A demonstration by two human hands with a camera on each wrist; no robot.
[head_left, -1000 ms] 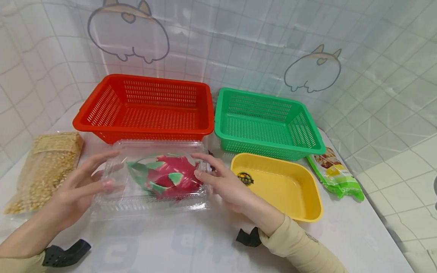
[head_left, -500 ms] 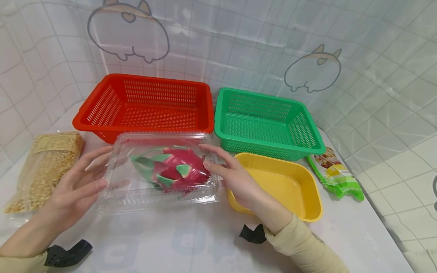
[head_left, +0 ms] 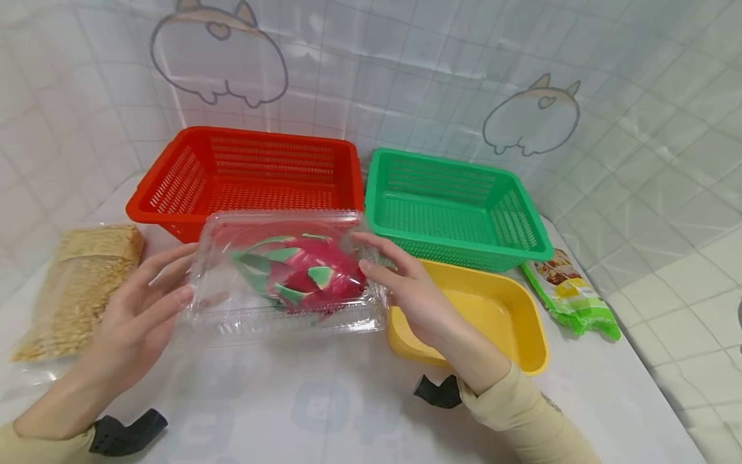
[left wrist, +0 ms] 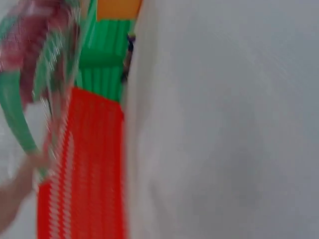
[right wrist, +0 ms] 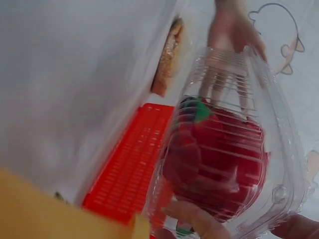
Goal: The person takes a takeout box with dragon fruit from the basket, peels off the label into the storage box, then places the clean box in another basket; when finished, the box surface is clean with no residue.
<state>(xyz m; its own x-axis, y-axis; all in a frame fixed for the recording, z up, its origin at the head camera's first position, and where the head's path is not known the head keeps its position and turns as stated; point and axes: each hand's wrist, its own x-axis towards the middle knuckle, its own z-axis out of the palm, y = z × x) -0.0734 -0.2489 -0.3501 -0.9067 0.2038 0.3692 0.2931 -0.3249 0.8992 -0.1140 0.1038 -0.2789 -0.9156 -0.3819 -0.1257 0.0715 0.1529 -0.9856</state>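
Note:
A clear plastic clamshell box is held between both hands, close in front of the red basket in the head view. Through its lid shows a pink dragon fruit with green scales, leafy end to the left. The left hand grips the box's left end, thumb towards the front and fingers reaching behind the wall. At the opposite end the right hand grips the box with thumb and forefinger over its edge; its other fingers are mostly hidden. In the right wrist view the dragon fruit fills the box's middle.
The red basket and the green basket stand side by side at the back. A yellow tub sits beyond the right forearm. Left lies a bag of corn kernels; right, a green printed packet. A tile-patterned sheet backs everything.
Both hands have lifted the box with the dragon fruit, moving it slightly right and towards the baskets. It now overlaps the red basket's front more. The baskets and tub have stayed put.

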